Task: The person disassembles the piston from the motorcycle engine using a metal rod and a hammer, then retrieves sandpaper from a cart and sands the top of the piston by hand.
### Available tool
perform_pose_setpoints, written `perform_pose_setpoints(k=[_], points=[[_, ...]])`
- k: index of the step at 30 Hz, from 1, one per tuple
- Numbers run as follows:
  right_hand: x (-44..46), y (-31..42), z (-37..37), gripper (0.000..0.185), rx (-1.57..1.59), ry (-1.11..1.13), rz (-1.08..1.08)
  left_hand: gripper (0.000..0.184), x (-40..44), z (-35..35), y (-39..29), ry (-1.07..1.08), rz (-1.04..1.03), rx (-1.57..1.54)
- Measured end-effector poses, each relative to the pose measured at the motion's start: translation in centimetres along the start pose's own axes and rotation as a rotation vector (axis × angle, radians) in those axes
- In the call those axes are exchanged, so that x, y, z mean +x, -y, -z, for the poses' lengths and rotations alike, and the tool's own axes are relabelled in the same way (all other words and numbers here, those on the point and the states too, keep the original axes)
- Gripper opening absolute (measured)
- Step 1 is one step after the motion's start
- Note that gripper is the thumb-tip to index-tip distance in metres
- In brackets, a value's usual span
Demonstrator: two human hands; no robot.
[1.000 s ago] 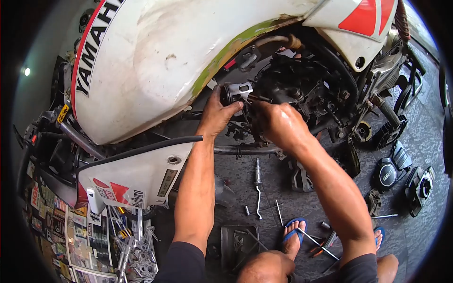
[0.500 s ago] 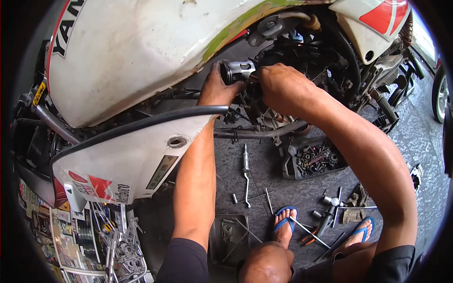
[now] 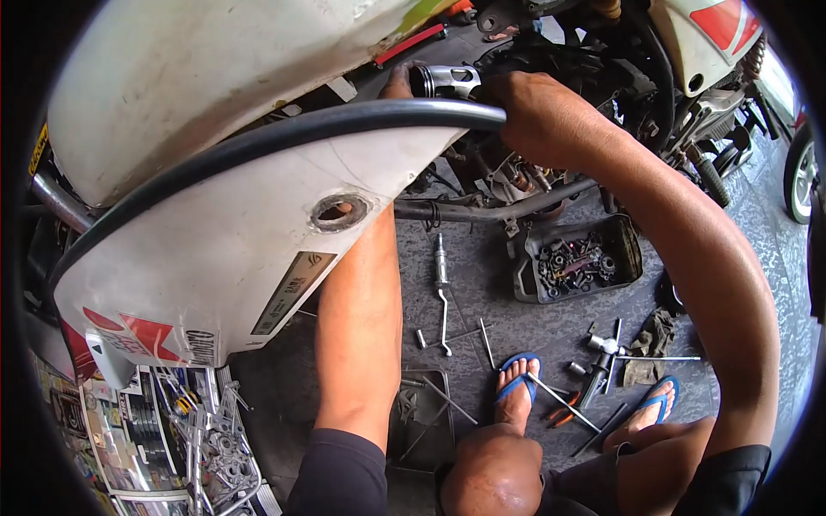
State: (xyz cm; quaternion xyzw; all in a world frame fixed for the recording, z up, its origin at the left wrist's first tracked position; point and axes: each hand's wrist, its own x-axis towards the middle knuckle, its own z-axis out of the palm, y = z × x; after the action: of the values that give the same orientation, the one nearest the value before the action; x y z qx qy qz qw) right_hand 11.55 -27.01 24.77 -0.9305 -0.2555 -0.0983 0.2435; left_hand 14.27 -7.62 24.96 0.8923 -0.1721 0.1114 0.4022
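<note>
A silver piston (image 3: 453, 82) with window cutouts in its skirt lies level above the engine area. My left hand (image 3: 398, 82) grips its dark ringed end from the left; the white side panel in front hides most of that hand. At the piston's right, skirt end, my right hand (image 3: 533, 116) is closed with fingers curled inward. What those fingers hold is hidden behind the back of the hand. Below and behind my right hand sits the engine (image 3: 508, 176) in the motorcycle frame.
A white side panel (image 3: 224, 206) with black edging juts over my left forearm. The fuel tank (image 3: 189, 95) stands behind it. On the floor are a tray of bolts (image 3: 527, 249), a long socket wrench (image 3: 442, 284), a hammer (image 3: 594, 378) and several other tools near my feet.
My view has shifted, bringing the side panel closer and over my left hand. The piston appears higher and further right, still between both hands.
</note>
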Motion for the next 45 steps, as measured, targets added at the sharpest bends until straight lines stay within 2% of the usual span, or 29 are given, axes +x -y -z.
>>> perform_pose_setpoints(k=[2,5,7,8,10,12,13,15,21,25,28,30,31,36,39,41,45], points=[[-0.2,-0.1,0.0,0.020,-0.017,-0.018,-0.065,0.062,-0.2,0.2,-0.3,0.003,0.015,-0.027],[-0.1,-0.5,0.0,0.021,-0.010,-0.092,0.006,0.059,-0.4,0.2,-0.9,0.000,0.040,-0.044],[0.2,-0.6,0.5,0.022,-0.050,-0.058,-0.009,0.059,-0.1,0.2,0.4,-0.006,0.054,-0.039],[0.3,-0.4,0.9,0.022,-0.093,-0.024,-0.022,0.058,0.5,0.1,2.9,-0.026,-0.011,0.014],[0.1,0.3,1.3,0.021,-0.145,-0.042,-0.050,0.057,0.6,0.0,3.3,-0.042,-0.072,0.066],[0.1,0.6,1.2,0.019,-0.249,-0.032,-0.038,0.055,-0.3,0.1,-0.1,0.012,0.086,-0.055],[0.0,0.7,1.0,0.019,-0.249,-0.029,-0.036,0.055,-0.3,0.1,-0.1,0.011,0.090,-0.056],[-0.2,0.8,0.6,0.017,-0.348,-0.157,0.013,0.053,-0.2,0.3,0.1,0.030,0.078,-0.080],[-0.4,1.1,0.2,0.017,-0.322,-0.207,0.027,0.052,-0.2,0.1,0.5,0.017,0.071,-0.086],[0.4,1.4,0.5,0.017,-0.284,-0.072,-0.050,0.052,-0.3,0.1,0.1,0.018,0.097,-0.060],[0.9,0.7,0.2,0.022,-0.292,-0.150,-0.080,0.052,-0.2,0.0,0.1,-0.029,0.014,-0.033],[1.4,0.2,0.5,0.035,-0.283,-0.141,0.075,0.052,-0.4,0.2,-0.2,0.015,0.083,0.002],[1.7,0.0,0.6,0.045,-0.328,-0.099,0.050,0.052,-0.4,0.2,0.1,0.016,0.087,0.006],[2.0,0.3,0.4,0.049,-0.441,-0.166,0.074,0.049,-0.3,0.3,0.3,0.037,0.069,-0.048],[2.0,0.1,0.3,0.049,-0.477,-0.158,0.017,0.049,-0.2,0.3,0.4,0.040,0.048,-0.123],[2.6,-1.1,-0.1,0.050,-0.430,-0.252,0.174,0.049,-0.3,0.4,0.3,0.033,0.052,-0.075],[3.5,-2.4,-0.4,0.049,-0.482,-0.244,0.175,0.049,-0.3,0.3,0.0,0.033,0.053,-0.095]])
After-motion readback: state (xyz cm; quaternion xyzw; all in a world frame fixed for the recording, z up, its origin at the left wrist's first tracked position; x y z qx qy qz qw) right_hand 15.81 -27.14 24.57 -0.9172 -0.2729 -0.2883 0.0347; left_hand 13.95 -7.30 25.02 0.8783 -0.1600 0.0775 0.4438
